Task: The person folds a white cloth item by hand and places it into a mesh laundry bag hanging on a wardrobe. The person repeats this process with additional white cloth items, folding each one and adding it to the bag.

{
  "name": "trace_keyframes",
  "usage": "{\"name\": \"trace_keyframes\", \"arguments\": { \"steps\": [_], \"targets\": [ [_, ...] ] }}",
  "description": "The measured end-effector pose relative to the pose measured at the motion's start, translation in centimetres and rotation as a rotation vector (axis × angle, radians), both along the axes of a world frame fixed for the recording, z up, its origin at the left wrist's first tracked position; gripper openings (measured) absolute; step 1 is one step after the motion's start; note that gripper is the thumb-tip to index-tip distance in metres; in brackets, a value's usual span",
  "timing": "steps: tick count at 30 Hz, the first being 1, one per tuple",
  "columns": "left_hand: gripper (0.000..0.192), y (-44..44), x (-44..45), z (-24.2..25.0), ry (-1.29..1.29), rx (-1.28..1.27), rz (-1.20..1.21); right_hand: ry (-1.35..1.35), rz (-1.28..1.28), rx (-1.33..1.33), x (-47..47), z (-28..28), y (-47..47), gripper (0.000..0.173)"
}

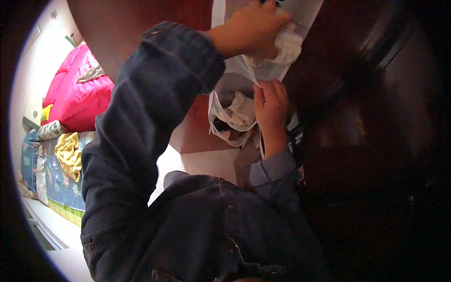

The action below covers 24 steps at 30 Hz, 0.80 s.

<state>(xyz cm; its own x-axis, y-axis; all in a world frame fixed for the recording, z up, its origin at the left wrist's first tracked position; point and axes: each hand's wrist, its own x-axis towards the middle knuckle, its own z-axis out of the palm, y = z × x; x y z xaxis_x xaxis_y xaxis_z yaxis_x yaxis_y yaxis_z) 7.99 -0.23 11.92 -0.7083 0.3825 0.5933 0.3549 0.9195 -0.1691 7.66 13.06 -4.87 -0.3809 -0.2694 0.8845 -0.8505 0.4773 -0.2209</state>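
My left hand reaches far forward, palm down and slightly blurred. Between its thumb and fingers is a crumpled white wad, perhaps tissue or thin cloth. My right hand pinches the raised rim of a thin white plastic bag. Crumpled white paper and some dark scraps show in the bag's mouth. Its lower part is partly hidden behind my right wrist and sleeve.
A reddish-brown wooden panel stands at the upper left, and a dark surface fills the right. Further left are a bright pink cover and a bed with a blue floral sheet and yellow cloth. Pale floor tiles lie below.
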Motion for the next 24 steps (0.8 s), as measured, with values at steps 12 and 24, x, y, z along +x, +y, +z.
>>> {"name": "trace_keyframes", "arguments": {
  "steps": [12,24],
  "targets": [
    [0.044,1.0,-8.8,-9.2,-0.158,0.006,0.083,0.097,0.099,-0.014,2.1,0.1,-0.4,0.026],
    [0.046,-0.8,-10.5,-8.1,-0.598,0.196,0.134,0.142,-0.090,0.131,4.0,1.6,-1.8,0.024]
  ]
}}
